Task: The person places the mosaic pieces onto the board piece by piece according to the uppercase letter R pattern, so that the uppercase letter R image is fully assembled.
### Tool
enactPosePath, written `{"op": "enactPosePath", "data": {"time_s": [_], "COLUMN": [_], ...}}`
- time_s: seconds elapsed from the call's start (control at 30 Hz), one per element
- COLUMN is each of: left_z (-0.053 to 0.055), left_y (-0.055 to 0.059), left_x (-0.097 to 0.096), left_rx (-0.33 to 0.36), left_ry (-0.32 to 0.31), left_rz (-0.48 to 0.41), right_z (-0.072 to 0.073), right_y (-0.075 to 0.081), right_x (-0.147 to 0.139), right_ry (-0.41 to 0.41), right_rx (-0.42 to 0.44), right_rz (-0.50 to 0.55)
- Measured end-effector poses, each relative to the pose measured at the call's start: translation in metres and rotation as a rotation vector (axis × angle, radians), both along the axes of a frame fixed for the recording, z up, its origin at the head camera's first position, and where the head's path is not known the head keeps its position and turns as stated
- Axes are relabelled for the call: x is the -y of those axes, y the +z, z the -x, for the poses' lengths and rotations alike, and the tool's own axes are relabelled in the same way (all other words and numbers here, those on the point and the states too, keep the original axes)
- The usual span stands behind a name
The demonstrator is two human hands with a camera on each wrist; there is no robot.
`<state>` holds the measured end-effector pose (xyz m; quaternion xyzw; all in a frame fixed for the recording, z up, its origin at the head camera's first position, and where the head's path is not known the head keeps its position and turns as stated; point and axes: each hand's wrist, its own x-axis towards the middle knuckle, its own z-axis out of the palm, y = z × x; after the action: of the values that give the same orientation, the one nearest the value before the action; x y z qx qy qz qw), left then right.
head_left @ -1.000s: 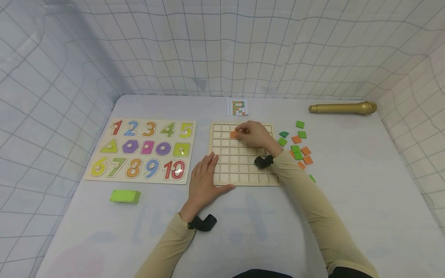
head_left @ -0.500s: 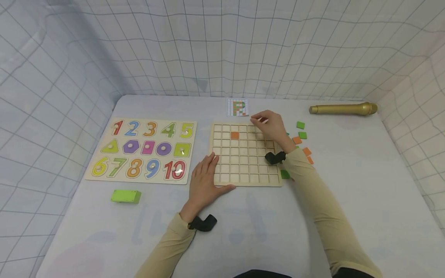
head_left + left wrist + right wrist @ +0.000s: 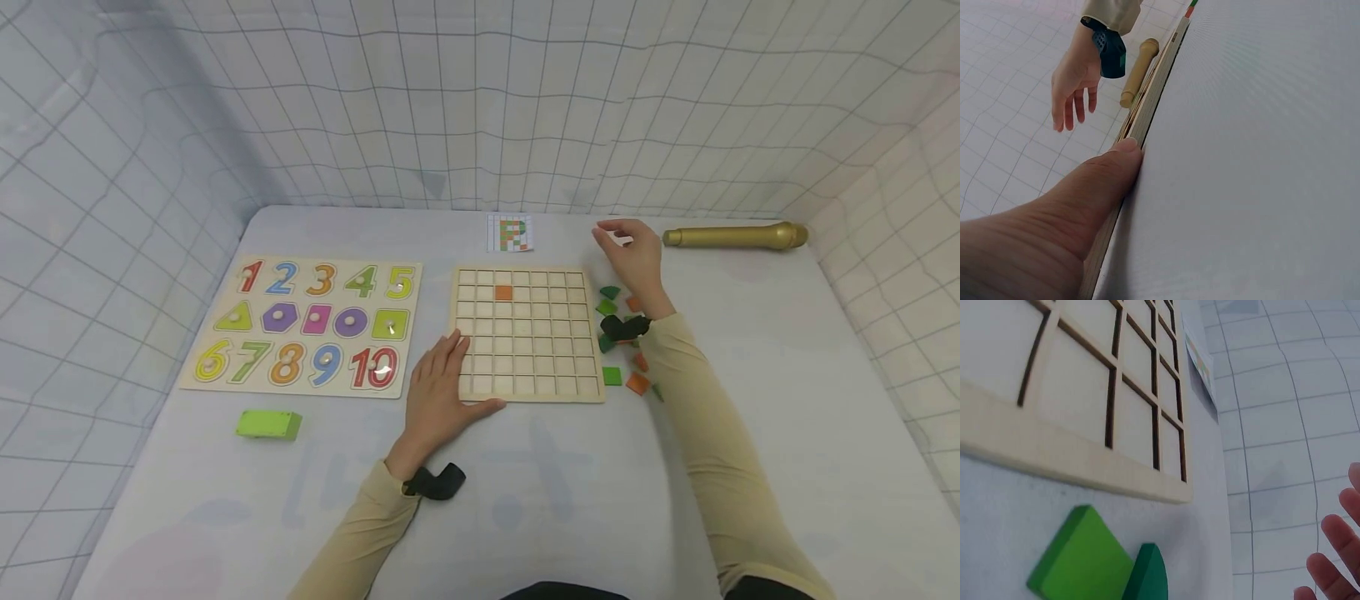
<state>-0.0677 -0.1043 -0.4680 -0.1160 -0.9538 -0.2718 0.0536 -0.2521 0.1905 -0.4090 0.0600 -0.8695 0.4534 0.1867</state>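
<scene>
Big and close at upper left sat the wooden board [image 3: 1054,447], raised strips boxing off its pale cells, one corner pointing right! Just below its near edge, on the pale tabletop [image 3: 1204,562], lay a bright green tile [image 3: 1085,562], and right beside that a dark green piece [image 3: 1149,575] with a curved side; whether those two touched, impossible to tell. Past the board, a paper card [image 3: 1199,356] with coloured squares, seen at a sharp slant. And far right, well apart from the board, the right hand [image 3: 1342,539], only fingers in sight, before the grid-lined backdrop [image 3: 1272,456].
</scene>
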Motion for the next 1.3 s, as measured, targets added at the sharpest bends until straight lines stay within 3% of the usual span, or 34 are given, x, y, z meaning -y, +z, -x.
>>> {"op": "enactPosePath", "data": {"time_s": [0.3,0.67,1.3], "left_z": [0.0,0.001,0.0], "left_y": [0.001,0.0,0.002], "left_x": [0.001,0.002,0.0], "left_rx": [0.02,0.028,0.023], "left_ry": [0.002,0.004,-0.001], "left_rz": [0.01,-0.008,-0.008], "right_z": [0.003,-0.004,-0.012], "right_y": [-0.005,-0.016,-0.014], "right_x": [-0.028,-0.052,-0.065], "right_ry": [-0.125,-0.091,-0.057], "right_rx": [0.124,0.382,0.482], "right_rz": [-0.024,-0.14,-0.305]}}
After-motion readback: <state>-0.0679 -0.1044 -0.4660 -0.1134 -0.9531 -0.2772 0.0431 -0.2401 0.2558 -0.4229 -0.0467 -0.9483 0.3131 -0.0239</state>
